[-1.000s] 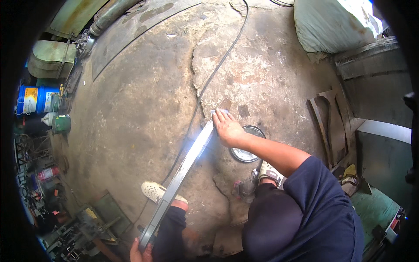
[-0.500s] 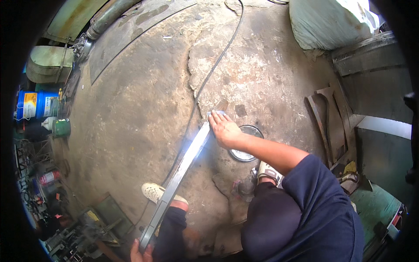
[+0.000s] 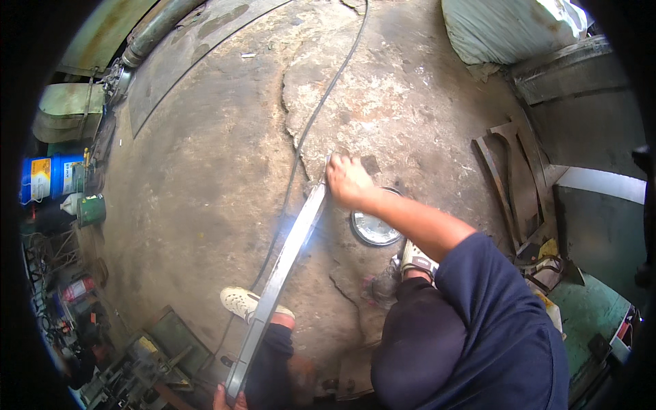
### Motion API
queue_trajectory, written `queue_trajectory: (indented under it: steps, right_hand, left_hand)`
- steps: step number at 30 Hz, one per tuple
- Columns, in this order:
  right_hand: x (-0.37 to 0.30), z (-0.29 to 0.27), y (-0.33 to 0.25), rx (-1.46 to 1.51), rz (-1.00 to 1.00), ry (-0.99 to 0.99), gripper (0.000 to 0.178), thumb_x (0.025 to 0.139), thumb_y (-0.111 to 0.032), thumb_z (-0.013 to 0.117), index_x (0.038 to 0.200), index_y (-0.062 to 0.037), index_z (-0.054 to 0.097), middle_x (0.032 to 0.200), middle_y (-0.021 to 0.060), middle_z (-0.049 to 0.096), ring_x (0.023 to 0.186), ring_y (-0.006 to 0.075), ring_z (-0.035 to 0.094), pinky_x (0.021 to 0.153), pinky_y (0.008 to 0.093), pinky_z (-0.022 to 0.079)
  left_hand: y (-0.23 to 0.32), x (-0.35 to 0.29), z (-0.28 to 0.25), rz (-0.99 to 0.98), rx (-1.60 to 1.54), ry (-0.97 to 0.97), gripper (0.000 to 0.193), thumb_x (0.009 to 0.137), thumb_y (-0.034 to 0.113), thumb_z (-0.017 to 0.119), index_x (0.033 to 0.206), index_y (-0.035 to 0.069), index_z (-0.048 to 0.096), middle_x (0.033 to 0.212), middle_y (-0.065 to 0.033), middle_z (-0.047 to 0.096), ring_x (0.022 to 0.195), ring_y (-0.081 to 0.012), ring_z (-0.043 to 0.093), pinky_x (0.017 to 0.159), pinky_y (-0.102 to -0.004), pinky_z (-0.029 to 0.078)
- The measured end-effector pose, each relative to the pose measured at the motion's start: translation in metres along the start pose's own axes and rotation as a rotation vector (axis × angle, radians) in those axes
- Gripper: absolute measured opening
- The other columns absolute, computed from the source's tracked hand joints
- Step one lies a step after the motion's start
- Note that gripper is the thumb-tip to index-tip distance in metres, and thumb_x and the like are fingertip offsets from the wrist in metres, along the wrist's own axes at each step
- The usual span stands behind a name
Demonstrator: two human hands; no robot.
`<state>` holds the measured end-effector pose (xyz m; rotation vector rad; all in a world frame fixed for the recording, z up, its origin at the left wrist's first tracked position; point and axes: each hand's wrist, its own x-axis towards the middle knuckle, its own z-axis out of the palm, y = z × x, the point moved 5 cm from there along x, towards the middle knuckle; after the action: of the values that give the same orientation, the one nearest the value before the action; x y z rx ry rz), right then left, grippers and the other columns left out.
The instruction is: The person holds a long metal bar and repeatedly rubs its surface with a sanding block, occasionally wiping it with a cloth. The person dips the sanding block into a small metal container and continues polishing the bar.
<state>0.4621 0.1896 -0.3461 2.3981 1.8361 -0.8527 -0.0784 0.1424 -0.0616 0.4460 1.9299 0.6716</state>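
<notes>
A long, straight grey metal bar slants from the lower left toward the middle of the floor, its upper face shining. At the near end, my left hand is closed on the bar, partly cut off by the lower edge. My right hand lies over the far end with its fingers curled and pressed down. A thin pale edge shows by those fingers; what is under them is hidden. Beneath my right forearm stands a round, dark-rimmed dish with a shiny inside, partly covered by the arm.
A dark cable runs along the cracked concrete floor. Flat metal pieces lie at the right, below a large pale sack. Blue buckets and a green can stand at the left. Cluttered hardware fills the lower left.
My right hand has gone from fingers stretched over a pale flat piece on the bar to curled fingers, slightly farther up. The view has shifted a little; my left hand keeps its hold.
</notes>
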Motion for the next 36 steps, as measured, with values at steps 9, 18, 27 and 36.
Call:
queue_trajectory:
  steps: [9,18,27,36]
  right_hand:
    - [0.012,0.014,0.02,-0.005,0.118,-0.003,0.067,0.088,-0.009,0.052,0.15,0.0048,0.032,0.158,0.022,0.032,0.145,0.0333,0.035,0.119,0.0488,0.028]
    - [-0.004,0.014,-0.01,0.046,0.059,-0.005,0.065,0.089,-0.012,0.051,0.15,0.005,0.034,0.155,0.0226,0.038,0.143,0.0332,0.039,0.116,0.0478,0.032]
    - [-0.015,0.018,-0.024,0.191,-0.001,-0.017,0.063,0.093,-0.01,0.041,0.153,0.0061,0.027,0.161,0.0239,0.026,0.15,0.0349,0.025,0.122,0.0484,0.021]
    - [-0.009,0.016,-0.011,0.035,-0.101,0.082,0.058,0.098,-0.016,0.036,0.15,0.0069,0.031,0.157,0.0265,0.032,0.145,0.0337,0.036,0.119,0.0477,0.027]
  left_hand:
    - [0.0,-0.033,0.022,-0.034,0.066,0.009,0.035,0.105,0.026,0.052,0.12,-0.005,0.058,0.111,-0.0115,0.063,0.101,-0.0204,0.057,0.089,-0.033,0.051]
    - [0.001,-0.013,0.006,0.117,0.03,-0.004,0.021,0.097,0.027,0.066,0.107,0.009,0.067,0.098,0.0014,0.07,0.084,-0.011,0.067,0.067,-0.0278,0.06]
    - [0.002,-0.008,0.0,0.123,0.029,-0.037,0.023,0.096,0.027,0.067,0.111,0.009,0.066,0.101,0.0004,0.071,0.079,-0.0114,0.069,0.065,-0.0252,0.061]
    - [0.006,0.004,-0.003,0.078,0.049,-0.007,0.023,0.095,0.028,0.068,0.108,0.01,0.066,0.096,0.0018,0.07,0.08,-0.011,0.068,0.066,-0.0255,0.061]
